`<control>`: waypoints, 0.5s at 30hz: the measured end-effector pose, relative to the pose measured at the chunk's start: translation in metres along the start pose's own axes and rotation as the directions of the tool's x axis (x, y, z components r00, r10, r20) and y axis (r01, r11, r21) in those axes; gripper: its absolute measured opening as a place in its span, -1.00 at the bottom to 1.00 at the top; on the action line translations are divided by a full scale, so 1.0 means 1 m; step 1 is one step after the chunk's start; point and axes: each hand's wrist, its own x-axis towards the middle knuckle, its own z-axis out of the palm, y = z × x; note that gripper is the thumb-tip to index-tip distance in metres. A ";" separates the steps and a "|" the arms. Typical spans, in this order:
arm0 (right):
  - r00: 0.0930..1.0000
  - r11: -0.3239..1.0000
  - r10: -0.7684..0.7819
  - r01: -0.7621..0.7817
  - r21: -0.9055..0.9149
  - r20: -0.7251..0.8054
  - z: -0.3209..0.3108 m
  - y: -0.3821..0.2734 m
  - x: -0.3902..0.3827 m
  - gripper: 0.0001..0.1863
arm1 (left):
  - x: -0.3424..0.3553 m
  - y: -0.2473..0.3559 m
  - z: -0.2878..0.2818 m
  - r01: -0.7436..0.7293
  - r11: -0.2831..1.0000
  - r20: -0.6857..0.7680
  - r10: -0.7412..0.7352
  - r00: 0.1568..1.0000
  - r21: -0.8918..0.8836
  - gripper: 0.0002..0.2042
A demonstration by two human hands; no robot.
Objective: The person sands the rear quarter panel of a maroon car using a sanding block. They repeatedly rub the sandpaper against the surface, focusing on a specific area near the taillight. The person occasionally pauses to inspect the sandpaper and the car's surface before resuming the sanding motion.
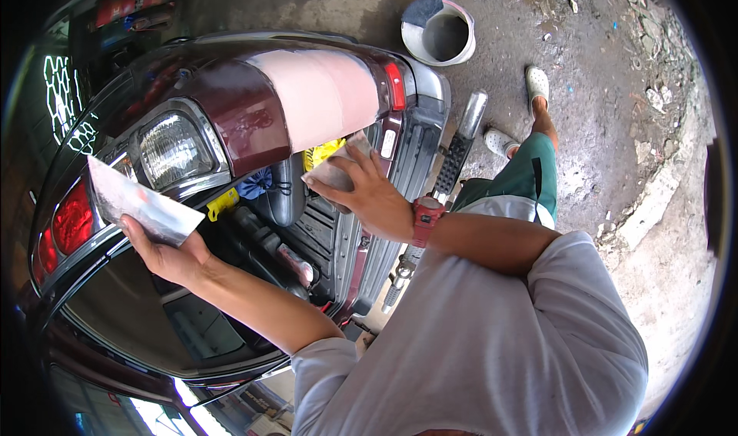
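My left hand (165, 253) grips a flat pale board (138, 205) by its lower edge; a small orange-pink smear shows on its grey-white face. My right hand (367, 186), with a red wristwatch above it, is closed on a flat grey-brown piece (333, 176) with light edges, its kind unclear. That hand is just below a broad pink filler patch (319, 98) on the dark red car body (238, 124). Whether the piece touches the panel I cannot tell. The board is in front of the clear lamp (175, 148) and the red tail light (73, 217).
The car's open rear shows a ribbed bed or sill (327, 232) with black items and a yellow cloth-like thing (323, 153). A dark bumper (419, 136) and a metal bar (465, 132) jut out on the right. A bucket (446, 36) stands on the wet floor beyond.
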 end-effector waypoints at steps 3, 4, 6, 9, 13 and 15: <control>0.994 0.967 0.076 -0.093 0.238 0.079 -0.039 0.015 -0.018 -0.12 | -0.043 0.000 0.000 0.052 0.993 0.114 -0.064 0.991 0.105 -0.47; 0.993 0.926 0.116 -0.119 0.359 0.030 -0.054 0.021 -0.022 -0.11 | -0.066 -0.005 -0.005 0.116 0.989 0.158 -0.130 0.979 0.092 -0.48; 0.990 0.863 0.106 -0.140 0.485 0.096 -0.096 0.016 -0.028 -0.19 | -0.115 -0.030 -0.018 0.176 0.973 0.189 -0.203 0.961 0.151 -0.50; 0.975 0.880 -0.090 -0.019 0.475 0.206 -0.130 -0.003 -0.036 -0.17 | -0.195 -0.072 -0.015 0.320 0.911 0.076 -0.350 0.934 0.260 -0.55; 0.858 0.918 -0.382 0.311 0.245 0.344 -0.130 -0.005 -0.050 -0.25 | -0.236 -0.092 -0.007 0.603 0.791 -0.026 -0.604 0.797 0.104 -0.54; 0.833 0.911 -0.404 0.405 0.081 0.378 -0.122 0.016 -0.056 -0.27 | -0.241 -0.089 0.003 0.667 0.745 -0.114 -0.662 0.741 0.002 -0.54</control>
